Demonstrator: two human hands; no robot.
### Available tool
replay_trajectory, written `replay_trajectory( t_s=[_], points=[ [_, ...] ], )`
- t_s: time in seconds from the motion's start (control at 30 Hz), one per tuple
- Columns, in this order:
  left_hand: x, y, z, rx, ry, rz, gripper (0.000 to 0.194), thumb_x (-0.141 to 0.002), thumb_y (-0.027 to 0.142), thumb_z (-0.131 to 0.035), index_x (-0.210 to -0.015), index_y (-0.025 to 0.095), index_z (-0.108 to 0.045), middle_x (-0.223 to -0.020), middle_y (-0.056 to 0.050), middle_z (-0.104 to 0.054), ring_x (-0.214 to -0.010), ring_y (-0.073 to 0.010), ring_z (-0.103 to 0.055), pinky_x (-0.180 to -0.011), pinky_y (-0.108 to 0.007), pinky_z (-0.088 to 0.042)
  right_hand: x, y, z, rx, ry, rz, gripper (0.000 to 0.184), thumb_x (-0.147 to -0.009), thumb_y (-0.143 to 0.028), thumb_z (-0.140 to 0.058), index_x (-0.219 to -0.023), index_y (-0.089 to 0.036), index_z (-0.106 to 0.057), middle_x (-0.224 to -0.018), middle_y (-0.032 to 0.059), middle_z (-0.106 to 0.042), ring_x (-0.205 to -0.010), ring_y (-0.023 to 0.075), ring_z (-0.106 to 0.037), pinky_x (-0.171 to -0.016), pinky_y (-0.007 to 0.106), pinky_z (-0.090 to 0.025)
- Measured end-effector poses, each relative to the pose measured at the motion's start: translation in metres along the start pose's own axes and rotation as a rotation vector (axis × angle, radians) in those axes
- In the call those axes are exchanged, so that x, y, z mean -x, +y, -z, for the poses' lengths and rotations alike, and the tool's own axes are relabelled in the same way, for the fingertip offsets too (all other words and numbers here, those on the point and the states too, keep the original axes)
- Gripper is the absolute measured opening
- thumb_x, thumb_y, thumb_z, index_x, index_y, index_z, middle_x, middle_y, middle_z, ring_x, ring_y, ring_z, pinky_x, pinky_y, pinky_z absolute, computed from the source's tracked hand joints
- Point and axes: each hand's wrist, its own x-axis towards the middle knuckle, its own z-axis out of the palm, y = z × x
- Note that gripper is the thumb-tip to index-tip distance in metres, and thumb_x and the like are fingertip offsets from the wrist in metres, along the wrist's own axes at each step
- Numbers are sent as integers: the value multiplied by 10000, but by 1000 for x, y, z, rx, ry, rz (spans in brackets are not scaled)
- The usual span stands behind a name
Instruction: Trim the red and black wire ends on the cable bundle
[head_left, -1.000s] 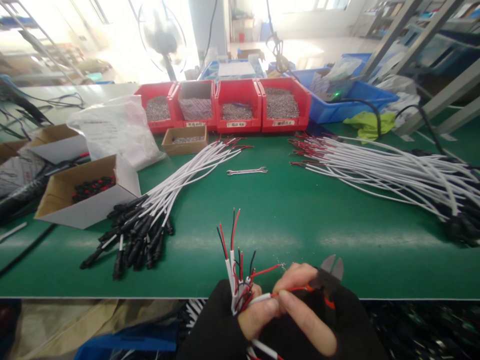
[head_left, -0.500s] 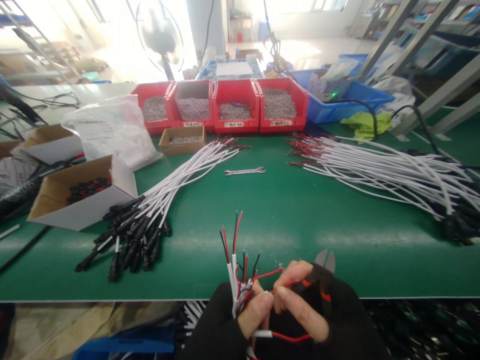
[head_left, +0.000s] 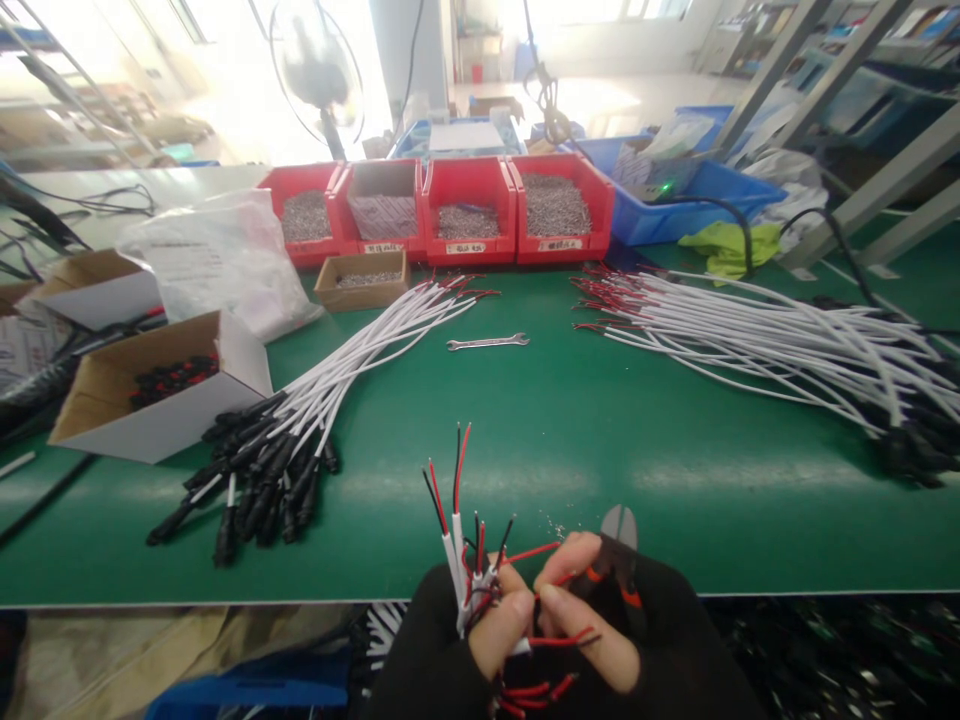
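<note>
My left hand (head_left: 504,632) is closed round several white cables (head_left: 455,565), whose stripped ends fan out into thin red and black wires. My right hand (head_left: 596,632) meets it close by, thumb and forefinger pinching a thin wire near my left fingertips. A pair of cutting pliers (head_left: 619,540) with orange-trimmed dark handles also sits in my right hand, jaws pointing up and away; most of the handles are hidden. Below my fingers, more red wire ends (head_left: 559,640) stick out from white sheaths.
An open-end wrench (head_left: 487,342) lies mid-table. Bundles of white cables lie to the left (head_left: 352,365) and right (head_left: 750,335). Red bins (head_left: 469,248) of small parts line the back. A carton (head_left: 244,365) holds black and red pieces. Tiny scraps lie beyond my hands.
Both hands and the pliers have shifted slightly left in view. The wire ends below my fingers have spread, with a black one now showing beside the red.
</note>
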Motion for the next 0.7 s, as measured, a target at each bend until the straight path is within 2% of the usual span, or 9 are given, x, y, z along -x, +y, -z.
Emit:
replay_trajectory(
  t_s=[0.1,0.27,0.37,0.47,0.57,0.63,0.7],
  points=[
    [-2,2,2,-70,-52,-15,252,-826,290,-845,-684,131,-710,-552,18,-581,-527,-103,-493,-534,-184,-381,-4,-2,0,-51,-4,80,107,-889,-228,-765,-782,-218,-762,-612,-18,-702,-559,141,-676,-573,220,-547],
    [-3,7,1,-157,-113,-37,294,-884,349,-783,-700,139,-690,-576,13,-574,-558,-122,-516,-550,-203,-375,-6,-4,2,15,7,106,99,-856,-177,-781,-760,-197,-770,-635,-8,-717,-569,143,-682,-556,211,-546],
    [-3,6,0,-168,-105,-34,283,-890,355,-762,-708,147,-700,-549,20,-547,-581,-144,-555,-572,-214,-389,-7,-2,2,7,6,87,106,-865,-171,-775,-764,-202,-764,-609,-14,-716,-527,146,-675,-527,223,-552],
    [-2,1,0,-187,-102,-51,327,-900,393,-720,-687,145,-701,-534,14,-542,-560,-143,-552,-531,-212,-341,-9,-1,3,-6,-13,96,117,-878,-185,-769,-767,-215,-751,-589,-21,-707,-509,157,-666,-539,262,-575],
    [-1,-4,0,-211,-13,1,296,-892,415,-702,-758,153,-721,-534,26,-563,-453,-107,-475,-469,-214,-303,-9,-1,4,36,-6,88,111,-853,-202,-797,-755,-216,-746,-612,-13,-723,-535,174,-684,-552,282,-592],
    [-1,-6,1,-187,33,31,247,-872,397,-715,-828,154,-734,-543,28,-595,-429,-108,-476,-454,-212,-331,-9,0,3,52,1,64,119,-846,-228,-808,-746,-207,-748,-628,-5,-728,-549,172,-690,-545,264,-581],
    [-1,-5,2,-149,18,11,221,-843,361,-733,-810,143,-743,-579,7,-643,-486,-125,-549,-490,-201,-387,-7,2,2,36,3,47,123,-846,-245,-810,-748,-199,-752,-632,-2,-720,-549,159,-681,-540,244,-556]
  ],
)
